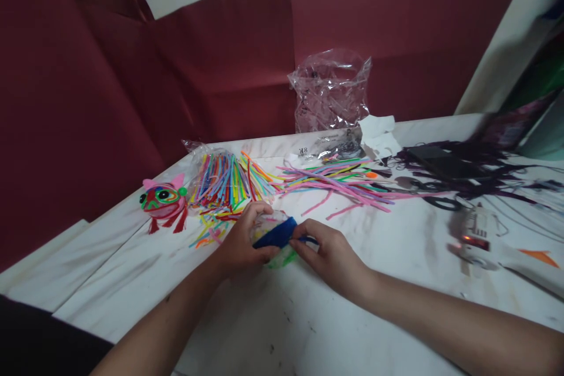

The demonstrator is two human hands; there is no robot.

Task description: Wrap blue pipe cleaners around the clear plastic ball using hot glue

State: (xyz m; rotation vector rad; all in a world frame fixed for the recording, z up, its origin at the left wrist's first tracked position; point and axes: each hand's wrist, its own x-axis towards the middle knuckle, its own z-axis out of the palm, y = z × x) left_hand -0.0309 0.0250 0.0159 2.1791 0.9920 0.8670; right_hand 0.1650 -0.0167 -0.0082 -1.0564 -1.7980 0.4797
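Note:
Near the middle of the table, my left hand (241, 241) is wrapped round a rounded, partly clear craft piece (265, 223). A band of blue pipe cleaner (278, 234) covers its front, and some green shows at its underside. Pinched between thumb and fingers, a loose blue pipe cleaner end (309, 240) sticks out from my right hand (324, 249), right beside the blue band. My fingers hide much of the piece. A finished-looking animal figure (161, 202) with pink ears, big dark eyes and red tassels stands to the left.
Behind my hands lie a bagged bundle of coloured pipe cleaners (224, 179) and a loose pile of them (339, 185). Scissors (442, 203) and a glue gun (482, 241) with a glowing light are at right. Dark tassel threads surround a black phone-like slab (445, 163). A clear bag (332, 91) stands behind.

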